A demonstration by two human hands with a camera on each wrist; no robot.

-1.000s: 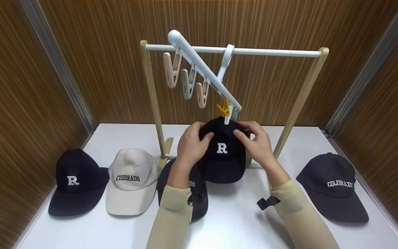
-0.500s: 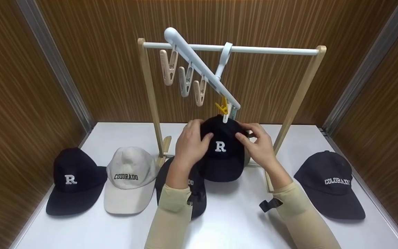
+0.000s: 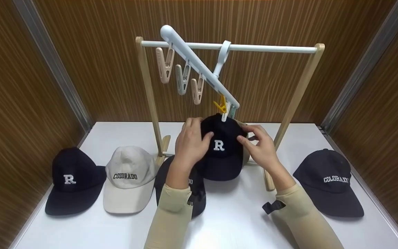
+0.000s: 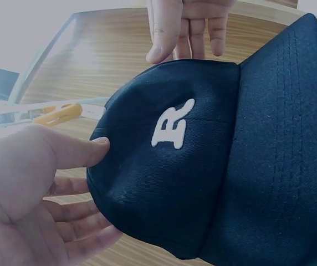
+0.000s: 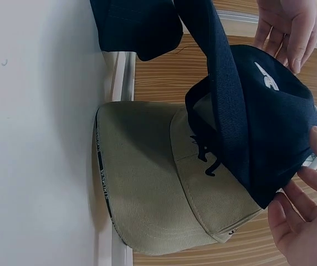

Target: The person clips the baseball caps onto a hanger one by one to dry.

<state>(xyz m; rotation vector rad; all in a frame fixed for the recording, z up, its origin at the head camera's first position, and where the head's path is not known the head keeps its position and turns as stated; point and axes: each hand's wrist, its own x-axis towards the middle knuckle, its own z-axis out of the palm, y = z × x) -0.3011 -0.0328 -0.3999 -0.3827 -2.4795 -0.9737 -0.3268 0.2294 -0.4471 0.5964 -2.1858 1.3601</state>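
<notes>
A dark navy baseball cap (image 3: 223,162) with a white R hangs from a white clothespin (image 3: 224,117) at its crown. My left hand (image 3: 189,141) holds the crown's left side, thumb on the front and fingers behind. On the right side, my right hand (image 3: 260,145) lightly pinches the edge; the thumb and fingertips touch it in the right wrist view. Behind it hangs a khaki cap (image 5: 147,177) with a dark animal emblem, mostly hidden from the head view. A yellow clip (image 3: 221,103) sits just above.
A tilted white hanger (image 3: 195,62) with several clips hooks over the rack bar (image 3: 271,48). On the white table stand an R cap (image 3: 74,183), a beige COLORADO cap (image 3: 130,176), a partly covered dark cap (image 3: 199,197) and a dark COLORADO cap (image 3: 330,183).
My right hand has eased slightly outward from the navy cap, showing more khaki beside it. The left hand keeps its place on the cap. The whole scene shifts slightly left and up.
</notes>
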